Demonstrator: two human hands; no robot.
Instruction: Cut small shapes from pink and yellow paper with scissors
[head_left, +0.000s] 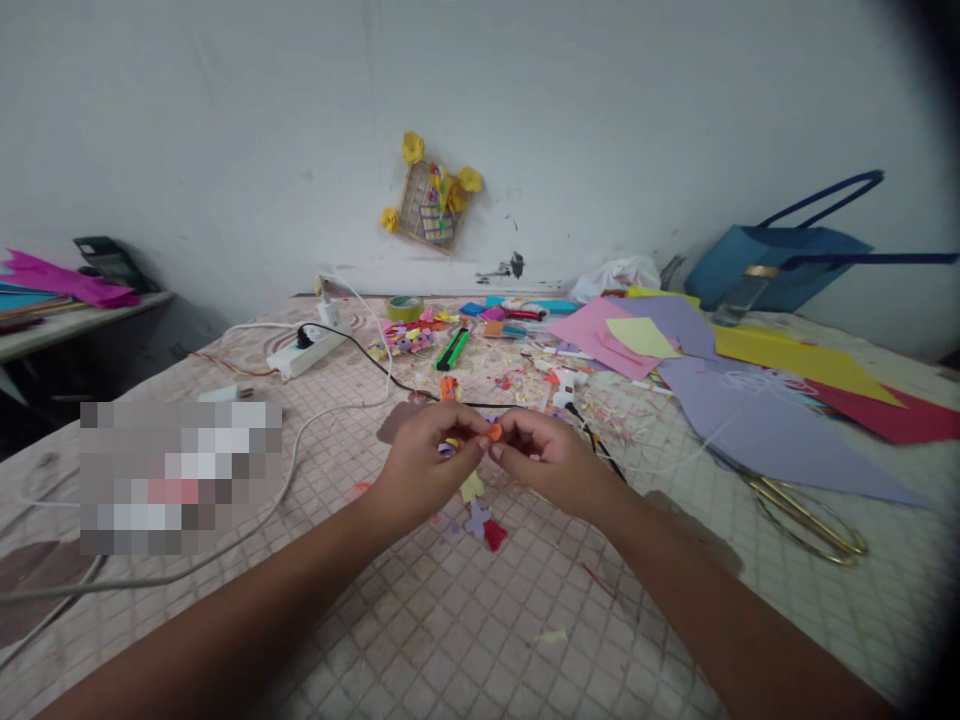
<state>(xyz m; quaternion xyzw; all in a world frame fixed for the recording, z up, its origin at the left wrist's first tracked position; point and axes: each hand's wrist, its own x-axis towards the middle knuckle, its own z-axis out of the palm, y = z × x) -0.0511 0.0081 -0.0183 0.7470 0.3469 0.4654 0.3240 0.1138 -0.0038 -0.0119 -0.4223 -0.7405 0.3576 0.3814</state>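
Between the fingertips of both hands is a small orange paper piece (494, 432), held above the middle of the table. My left hand (439, 455) pinches its left side, and my right hand (551, 455) pinches it from the right. Just below them lie a pale yellow paper cutout (472, 487), a lilac flower-shaped cutout (477, 519) and a red paper piece (495, 535). A curled purple and yellow strip (448, 448) shows beside my left fingers, partly hidden.
Behind my hands are a green cutter (452, 349), a glue gun (564, 387), tape (404, 308) and paper scraps. Left are a power strip (307, 352) and cables. Coloured sheets (772, 430), scissors (814, 515), a glass bottle (745, 295) and a blue bag (780, 262) are right.
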